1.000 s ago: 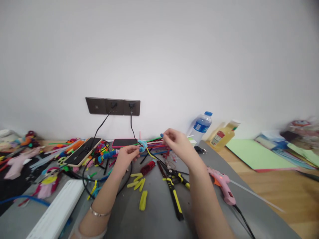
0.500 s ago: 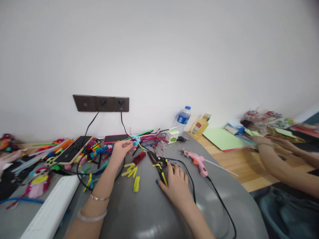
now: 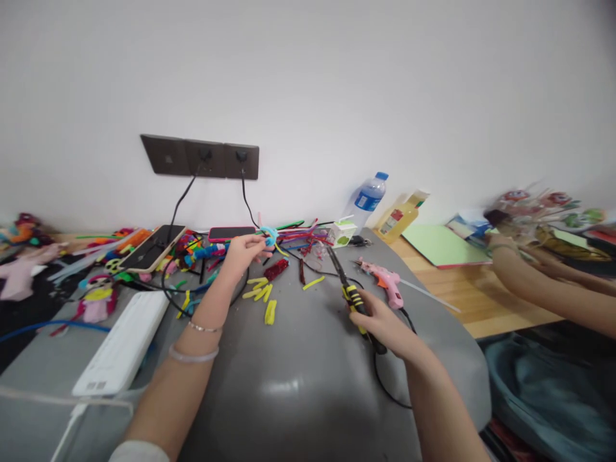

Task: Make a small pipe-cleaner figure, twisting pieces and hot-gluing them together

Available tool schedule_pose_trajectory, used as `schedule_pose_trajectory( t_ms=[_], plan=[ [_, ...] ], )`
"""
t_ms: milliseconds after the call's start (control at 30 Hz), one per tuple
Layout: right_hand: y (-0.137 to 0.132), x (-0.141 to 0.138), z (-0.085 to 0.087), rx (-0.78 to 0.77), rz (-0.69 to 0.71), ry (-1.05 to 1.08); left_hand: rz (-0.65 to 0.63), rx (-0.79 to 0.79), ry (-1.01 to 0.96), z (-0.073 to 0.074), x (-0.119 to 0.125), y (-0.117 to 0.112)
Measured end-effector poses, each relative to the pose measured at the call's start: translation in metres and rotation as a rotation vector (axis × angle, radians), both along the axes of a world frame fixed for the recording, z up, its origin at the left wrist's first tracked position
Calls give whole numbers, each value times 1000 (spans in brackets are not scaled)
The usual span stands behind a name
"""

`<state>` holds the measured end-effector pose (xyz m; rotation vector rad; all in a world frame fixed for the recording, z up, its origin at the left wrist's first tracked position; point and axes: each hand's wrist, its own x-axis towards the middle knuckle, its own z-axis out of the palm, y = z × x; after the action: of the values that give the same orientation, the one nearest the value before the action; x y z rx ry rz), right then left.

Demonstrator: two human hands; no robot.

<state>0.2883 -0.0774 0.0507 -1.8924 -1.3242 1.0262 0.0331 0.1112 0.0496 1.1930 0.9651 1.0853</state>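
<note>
My left hand [image 3: 246, 251] pinches a light-blue pipe cleaner piece [image 3: 270, 236] bent into a loop, with a yellow strand hanging from it. My right hand [image 3: 378, 314] is wrapped round the yellow-and-black handles of a pair of pliers [image 3: 353, 296], whose dark jaws point up and away to the left. Between the hands lie a yellow pipe cleaner strip [image 3: 314, 283] and a dark red strip [image 3: 301, 271]. A dark red fuzzy bundle [image 3: 276, 269] and several short yellow pieces [image 3: 262, 290] rest just below my left hand.
A pink glue gun [image 3: 387, 282] with its cable lies right of the pliers. Behind stand a small white-green box [image 3: 342, 233], a water bottle [image 3: 370, 197] and a yellow bottle [image 3: 400, 217]. A white power strip [image 3: 122, 340] lies left. Another person's arms [image 3: 534, 276] work at right.
My right hand has taken hold of the pliers and raised them, moving right. A yellow strip now shows where they lay. My left hand still holds the light-blue piece; the view has tilted down.
</note>
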Motion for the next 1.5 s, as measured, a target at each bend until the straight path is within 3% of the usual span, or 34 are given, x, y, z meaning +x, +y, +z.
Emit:
schedule_pose_trajectory(
  t_ms=[133,300,433,633,833,1500],
  plan=[
    [0,-10,7,-112,46,303,-99,-24,30,1,4,-3],
    [10,-29,22,-71,259,140,-127,-50,13,0,9,-7],
    [20,-36,27,-95,344,172,-140,-109,-13,3,9,-9],
    [33,-37,25,-118,372,203,-149,-104,-10,6,9,-12],
    [41,-35,16,-45,353,142,-194,-20,59,2,10,-12],
    [33,-24,14,-12,373,243,-325,17,108,-2,12,-12]
  ],
)
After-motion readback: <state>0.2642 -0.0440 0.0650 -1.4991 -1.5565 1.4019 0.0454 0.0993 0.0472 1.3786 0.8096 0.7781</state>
